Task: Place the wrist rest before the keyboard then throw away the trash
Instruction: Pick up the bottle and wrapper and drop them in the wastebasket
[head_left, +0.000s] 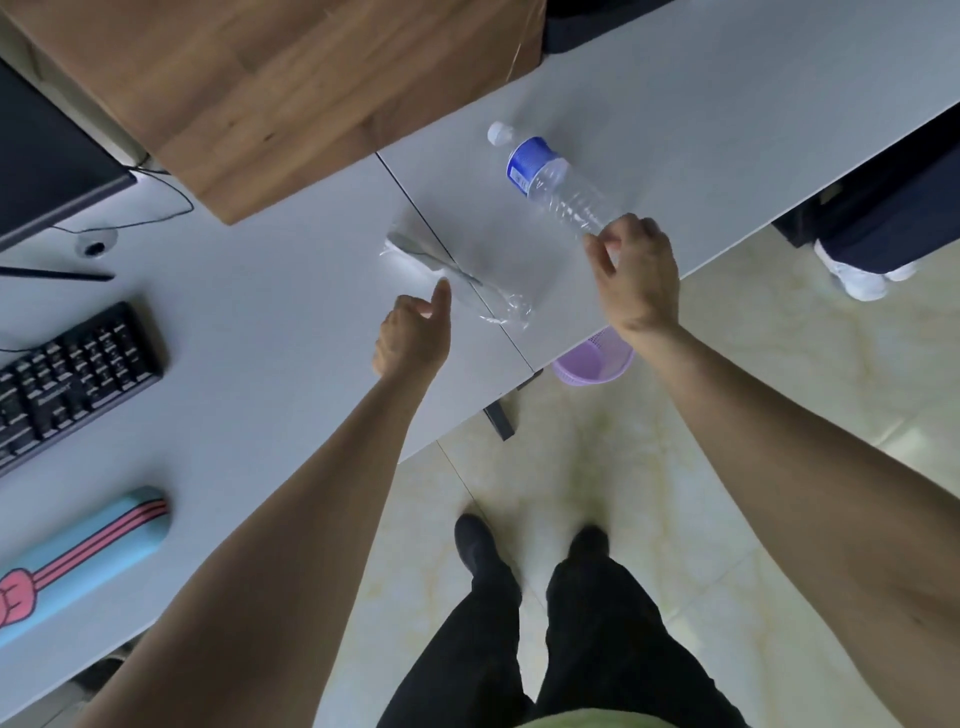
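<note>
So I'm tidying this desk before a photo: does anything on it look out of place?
Yes. A clear plastic bottle lies on its side near the desk's far edge, with the right hand at its base. A crumpled clear wrapper lies across the desk seam, by the left hand.

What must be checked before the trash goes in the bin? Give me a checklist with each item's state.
1. Wrist rest lying in front of the keyboard: ok.
2. Right hand on the base of the plastic bottle: ok for contact; a firm grip, cannot tell.
3. Bottle cap on: ok, a white cap shows at the far end.
4. Left hand holding the clear plastic wrapper: not ok, the fingers only reach its near edge.
5. Purple wastebasket within reach: ok, it stands on the floor just past the desk edge, under the right wrist.
6. Wastebasket opening free: cannot tell, the desk and arm cover part of it.
</note>
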